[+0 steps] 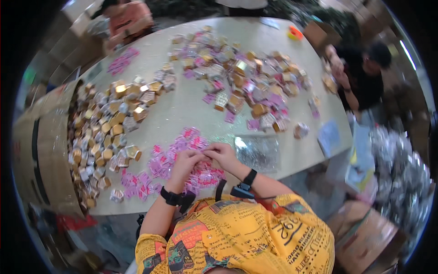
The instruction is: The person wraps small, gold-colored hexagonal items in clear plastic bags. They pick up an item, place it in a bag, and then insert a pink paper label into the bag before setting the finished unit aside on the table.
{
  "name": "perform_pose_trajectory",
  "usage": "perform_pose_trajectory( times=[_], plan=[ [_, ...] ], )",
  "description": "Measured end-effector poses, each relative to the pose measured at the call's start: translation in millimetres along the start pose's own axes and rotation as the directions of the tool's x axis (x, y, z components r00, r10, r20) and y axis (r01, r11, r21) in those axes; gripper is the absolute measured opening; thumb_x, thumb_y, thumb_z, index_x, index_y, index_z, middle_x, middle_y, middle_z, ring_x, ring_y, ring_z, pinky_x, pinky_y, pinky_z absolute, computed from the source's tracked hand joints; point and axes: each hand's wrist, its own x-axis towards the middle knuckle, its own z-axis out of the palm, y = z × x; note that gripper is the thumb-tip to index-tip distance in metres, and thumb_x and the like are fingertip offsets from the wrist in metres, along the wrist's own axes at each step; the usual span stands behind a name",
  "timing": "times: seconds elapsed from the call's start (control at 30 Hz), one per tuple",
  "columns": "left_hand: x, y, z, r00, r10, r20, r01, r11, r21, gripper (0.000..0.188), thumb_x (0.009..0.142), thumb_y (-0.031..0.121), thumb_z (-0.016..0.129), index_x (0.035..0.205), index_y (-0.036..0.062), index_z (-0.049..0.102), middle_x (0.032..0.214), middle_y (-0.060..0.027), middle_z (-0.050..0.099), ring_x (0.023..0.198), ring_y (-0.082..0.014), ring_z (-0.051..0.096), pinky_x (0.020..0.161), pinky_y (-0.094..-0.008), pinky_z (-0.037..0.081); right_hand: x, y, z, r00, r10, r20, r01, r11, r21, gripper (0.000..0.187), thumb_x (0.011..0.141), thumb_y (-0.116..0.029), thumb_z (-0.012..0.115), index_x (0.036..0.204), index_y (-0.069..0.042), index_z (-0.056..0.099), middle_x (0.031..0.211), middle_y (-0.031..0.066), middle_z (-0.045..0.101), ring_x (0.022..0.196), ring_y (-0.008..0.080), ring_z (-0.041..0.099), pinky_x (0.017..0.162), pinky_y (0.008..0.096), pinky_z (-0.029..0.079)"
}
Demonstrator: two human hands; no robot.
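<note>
My left hand and my right hand meet close to the near edge of the table. Their fingers are pinched together, and whatever lies between them is too small and hidden to make out. Beneath and around both hands spreads a pile of small pink-and-white packets. A clear plastic bag lies flat just right of my right hand. Left of the packets is a heap of small gold-lidded jars, and one loose jar sits near the table's edge.
A cardboard box lies on its side at the left, its mouth toward the jars. A larger heap of jars and pink packets covers the far middle. Two people work across the table. Silvery bags stand at right.
</note>
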Motion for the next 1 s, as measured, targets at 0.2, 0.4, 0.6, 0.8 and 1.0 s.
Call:
perform_pose_trajectory(
  times=[0.2, 0.4, 0.6, 0.8, 1.0],
  plan=[
    [-1, 20, 3, 0.634, 0.712, 0.302, -0.627, 0.246, 0.739, 0.017, 0.075, 0.000, 0.064, 0.092, -0.0004, 0.063, 0.075, -0.0086, 0.060, 0.068, -0.0229, 0.060, 0.059, -0.0315, 0.048, 0, -5, -3, 0.995, 0.102, 0.008, -0.101, 0.960, 0.263, 0.009, 0.083, -0.007, 0.064, 0.085, 0.002, 0.065, 0.069, 0.0056, 0.064, 0.059, 0.0103, 0.060, 0.052, 0.0239, 0.048],
    [6, 57, -1, 0.565, 0.628, 0.535, -0.642, -0.072, 0.763, 0.019, 0.071, 0.001, 0.066, 0.089, 0.0001, 0.061, 0.084, -0.0114, 0.059, 0.081, -0.0307, 0.057, 0.068, -0.0379, 0.047, 10, -9, -11, 0.976, 0.210, 0.065, -0.217, 0.968, 0.124, 0.012, 0.082, -0.010, 0.066, 0.085, 0.002, 0.067, 0.069, 0.0056, 0.064, 0.059, 0.0105, 0.060, 0.052, 0.0236, 0.048],
    [30, 44, -18, 0.677, 0.605, 0.420, -0.661, 0.247, 0.709, 0.011, 0.073, 0.007, 0.066, 0.082, 0.0002, 0.064, 0.076, -0.0124, 0.059, 0.071, -0.0298, 0.057, 0.063, -0.0364, 0.046, 17, -37, -16, 0.998, 0.011, 0.062, 0.003, 0.974, -0.228, 0.013, 0.080, -0.012, 0.066, 0.084, 0.001, 0.067, 0.066, 0.0083, 0.063, 0.056, 0.0152, 0.060, 0.051, 0.0291, 0.046],
    [69, 30, -43, 0.942, 0.249, 0.224, -0.323, 0.849, 0.418, 0.012, 0.074, 0.009, 0.065, 0.074, -0.0019, 0.067, 0.065, -0.0097, 0.064, 0.057, -0.0172, 0.060, 0.054, -0.0291, 0.046, 41, -40, -11, 0.820, -0.432, 0.374, 0.545, 0.394, -0.740, 0.016, 0.077, -0.008, 0.060, 0.092, -0.003, 0.059, 0.077, 0.0144, 0.053, 0.071, 0.0324, 0.057, 0.061, 0.0408, 0.047],
    [130, 17, -77, 0.896, -0.067, 0.439, -0.032, 0.976, 0.214, 0.013, 0.077, 0.013, 0.063, 0.079, 0.0012, 0.070, 0.067, -0.0083, 0.066, 0.059, -0.0140, 0.061, 0.056, -0.0273, 0.049, 84, -23, -12, 0.795, -0.373, 0.478, 0.585, 0.264, -0.767, 0.018, 0.073, -0.007, 0.061, 0.089, 0.001, 0.056, 0.079, 0.0141, 0.055, 0.071, 0.0318, 0.057, 0.059, 0.0400, 0.048]
  ],
)
